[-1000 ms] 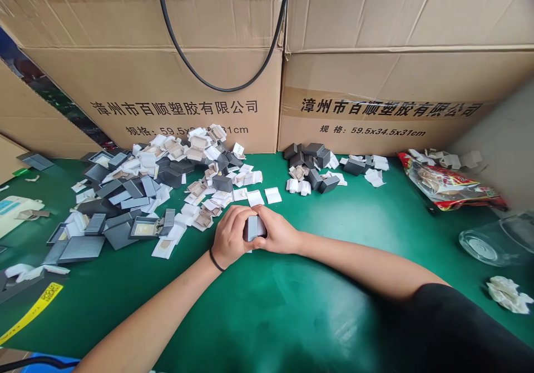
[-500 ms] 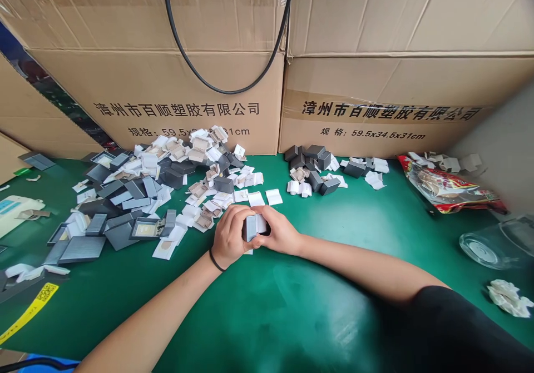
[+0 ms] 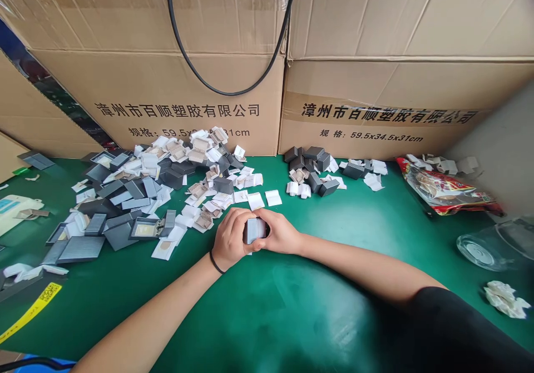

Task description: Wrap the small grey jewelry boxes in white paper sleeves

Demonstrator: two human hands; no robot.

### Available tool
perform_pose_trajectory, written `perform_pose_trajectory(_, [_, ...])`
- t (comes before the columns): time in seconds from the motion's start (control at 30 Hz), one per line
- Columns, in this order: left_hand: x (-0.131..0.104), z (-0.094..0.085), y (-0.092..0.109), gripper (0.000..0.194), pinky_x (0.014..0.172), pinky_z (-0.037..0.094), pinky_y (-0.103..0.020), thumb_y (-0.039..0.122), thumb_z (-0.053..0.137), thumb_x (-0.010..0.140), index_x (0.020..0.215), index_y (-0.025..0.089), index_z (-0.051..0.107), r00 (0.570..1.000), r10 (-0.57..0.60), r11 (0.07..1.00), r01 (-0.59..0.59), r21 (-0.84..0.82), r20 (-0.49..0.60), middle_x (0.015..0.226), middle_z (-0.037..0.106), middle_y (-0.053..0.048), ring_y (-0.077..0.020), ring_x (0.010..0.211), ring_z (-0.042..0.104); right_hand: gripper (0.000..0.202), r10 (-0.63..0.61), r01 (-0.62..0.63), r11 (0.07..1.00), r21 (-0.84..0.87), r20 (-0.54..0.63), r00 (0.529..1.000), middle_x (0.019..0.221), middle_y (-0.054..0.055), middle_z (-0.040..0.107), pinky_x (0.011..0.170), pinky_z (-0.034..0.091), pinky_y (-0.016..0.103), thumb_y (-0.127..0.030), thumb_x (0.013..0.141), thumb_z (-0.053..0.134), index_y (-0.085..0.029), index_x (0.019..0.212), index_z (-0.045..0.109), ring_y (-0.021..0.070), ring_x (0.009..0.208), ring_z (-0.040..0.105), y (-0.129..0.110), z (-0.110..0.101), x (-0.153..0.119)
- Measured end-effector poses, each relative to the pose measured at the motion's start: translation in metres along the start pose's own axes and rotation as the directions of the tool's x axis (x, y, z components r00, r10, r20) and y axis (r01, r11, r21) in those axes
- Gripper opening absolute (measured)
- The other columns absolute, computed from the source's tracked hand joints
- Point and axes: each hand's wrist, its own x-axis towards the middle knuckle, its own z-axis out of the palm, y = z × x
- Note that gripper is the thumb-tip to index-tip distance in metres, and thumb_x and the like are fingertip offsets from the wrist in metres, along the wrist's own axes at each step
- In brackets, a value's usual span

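Note:
Between my two hands is a small grey box (image 3: 256, 230), held over the green table. My left hand (image 3: 232, 238), with a black band at the wrist, has its fingers wrapped round the box's left side. My right hand (image 3: 277, 231) grips the same box from the right, its fingertips meeting those of my left hand. A dark gap shows at the box's right end. Two white paper squares (image 3: 273, 198) lie just beyond my hands. A large heap of grey boxes and white inserts (image 3: 137, 189) spreads to the left.
A smaller pile of dark boxes (image 3: 314, 167) sits at the back. On the right are a red food packet (image 3: 450, 189), a clear container (image 3: 479, 250) and crumpled tissue (image 3: 505, 299). Cardboard cartons (image 3: 187, 84) stand behind the table, with a black cable (image 3: 233, 93) hanging before them.
The small box has turned slightly between my hands, and more of its pale grey face shows. Both hands keep nearly the same place and grip.

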Motion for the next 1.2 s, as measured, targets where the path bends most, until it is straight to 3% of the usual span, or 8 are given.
perform_pose_trajectory(0.23, [0.001,-0.003,-0.002,0.054,0.072,0.049,-0.037,0.064,0.034,0.081,0.101,0.016,0.048,0.999,-0.037,0.999,0.037,-0.019,0.017,0.089,0.057,-0.012,-0.0224,0.084,0.055,0.055,0.05,-0.051,0.998,0.044,0.032,0.998,0.095,0.006,0.058,0.068,0.045,0.029,-0.055,0.067,0.066,-0.018,0.102,0.047,0.0181,0.08,0.054,-0.001,-0.002,0.001])
perform_pose_trajectory(0.4, [0.006,-0.005,0.0,0.048,0.069,0.05,-0.036,0.058,0.035,0.084,0.1,0.015,0.048,0.999,0.053,0.997,-0.054,-0.06,-0.004,0.084,0.056,-0.011,-0.0215,0.08,0.056,0.033,0.127,-0.151,0.899,0.412,0.084,0.988,0.08,0.0,0.054,0.062,0.043,0.024,-0.045,0.078,0.057,-0.018,0.094,0.047,0.0112,0.068,0.05,0.001,-0.007,0.004])
perform_pose_trajectory(0.5, [0.007,-0.005,0.001,0.05,0.069,0.051,-0.037,0.059,0.035,0.084,0.101,0.014,0.048,0.986,0.164,0.983,-0.164,-0.087,0.001,0.083,0.057,-0.011,-0.0226,0.082,0.057,0.035,0.124,-0.178,0.818,0.547,0.134,0.983,0.075,-0.002,0.052,0.063,0.042,0.024,-0.043,0.079,0.057,-0.017,0.099,0.046,0.0102,0.067,0.049,0.002,-0.009,0.006])
perform_pose_trajectory(0.73, [0.002,-0.004,-0.001,0.054,0.069,0.051,-0.038,0.06,0.037,0.083,0.105,0.012,0.049,0.973,0.23,0.969,-0.228,-0.098,0.014,0.085,0.06,-0.013,-0.0232,0.083,0.058,0.037,0.081,-0.211,0.821,0.531,0.257,0.963,0.083,0.002,0.06,0.074,0.042,0.027,-0.047,0.082,0.052,-0.011,0.089,0.062,0.0137,0.077,0.053,-0.001,-0.015,0.009])
perform_pose_trajectory(0.93, [0.003,-0.003,0.001,0.054,0.068,0.051,-0.037,0.061,0.036,0.082,0.105,0.014,0.049,0.976,0.217,0.972,-0.215,-0.099,0.019,0.084,0.06,-0.012,-0.0227,0.082,0.058,0.038,0.09,-0.239,0.788,0.567,0.277,0.957,0.085,0.003,0.064,0.076,0.043,0.028,-0.046,0.08,0.055,-0.011,0.093,0.065,0.0149,0.079,0.055,0.007,-0.014,0.009])
perform_pose_trajectory(1.2, [0.001,-0.004,0.003,0.056,0.067,0.05,-0.038,0.062,0.038,0.081,0.103,0.012,0.05,0.953,0.302,0.952,-0.3,-0.055,0.038,0.084,0.061,-0.013,-0.0236,0.082,0.059,0.039,0.036,-0.167,0.855,0.492,0.265,0.964,0.089,0.004,0.064,0.074,0.044,0.027,-0.043,0.083,0.051,-0.01,0.101,0.064,0.0158,0.081,0.056,0.002,-0.016,0.006])
